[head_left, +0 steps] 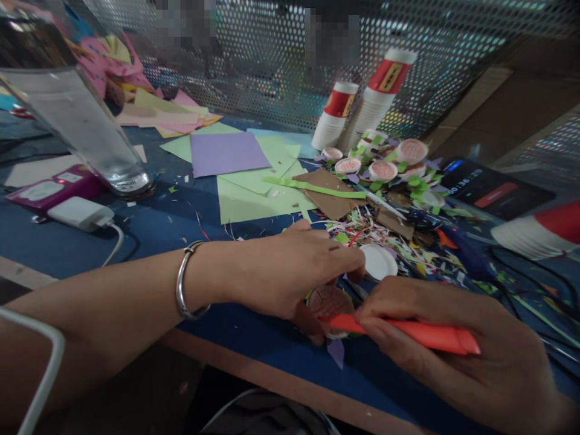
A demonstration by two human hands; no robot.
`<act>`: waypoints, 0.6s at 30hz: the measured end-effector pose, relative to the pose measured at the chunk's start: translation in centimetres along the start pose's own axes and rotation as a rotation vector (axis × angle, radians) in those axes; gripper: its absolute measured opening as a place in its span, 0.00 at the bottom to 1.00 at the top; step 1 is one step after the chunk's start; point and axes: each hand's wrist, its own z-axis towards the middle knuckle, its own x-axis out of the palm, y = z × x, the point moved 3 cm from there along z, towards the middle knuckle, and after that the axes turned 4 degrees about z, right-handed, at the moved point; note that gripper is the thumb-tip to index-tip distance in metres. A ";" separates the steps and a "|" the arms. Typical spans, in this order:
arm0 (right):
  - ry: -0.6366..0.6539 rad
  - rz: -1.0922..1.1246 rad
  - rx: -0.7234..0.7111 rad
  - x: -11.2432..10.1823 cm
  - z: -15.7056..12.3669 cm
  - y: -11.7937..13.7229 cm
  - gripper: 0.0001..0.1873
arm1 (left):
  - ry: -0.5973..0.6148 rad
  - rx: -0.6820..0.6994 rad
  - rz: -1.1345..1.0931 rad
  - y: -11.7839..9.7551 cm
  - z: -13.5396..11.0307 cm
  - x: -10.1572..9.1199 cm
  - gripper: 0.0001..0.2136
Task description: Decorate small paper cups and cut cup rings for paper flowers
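Near the table's front edge, my left hand [294, 266] grips a small round paper disc [330, 302] between thumb and fingers. Reddish lines cover its face, and green and purple paper leaf shapes stick out around its rim. My right hand [444, 338] is closed around an orange-red marker [421, 335], its tip against the disc. Just beyond the fingers lies a plain white round disc [379, 262]. Behind it, several similar discs with red marks [383, 171] and green and purple leaves stand in a cluster.
Paper scraps [362, 232] litter the blue table. Green sheets [254, 202] and a purple sheet [229, 154] lie behind my left hand. A glass bottle [90, 121], power bank [58, 188] and white charger [81, 212] are left; stacked paper cups [378, 90] and a phone [493, 187] are right.
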 end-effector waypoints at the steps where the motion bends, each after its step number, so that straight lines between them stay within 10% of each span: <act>1: 0.005 0.008 0.001 0.1 0.0 0.0 0.07 | -0.001 0.004 0.000 0.0 0.0 0.0 0.25; 18: 0.028 0.031 0.011 0.1 0.0 -0.2 0.06 | 0.008 -0.003 0.022 -0.2 0.1 -0.1 0.23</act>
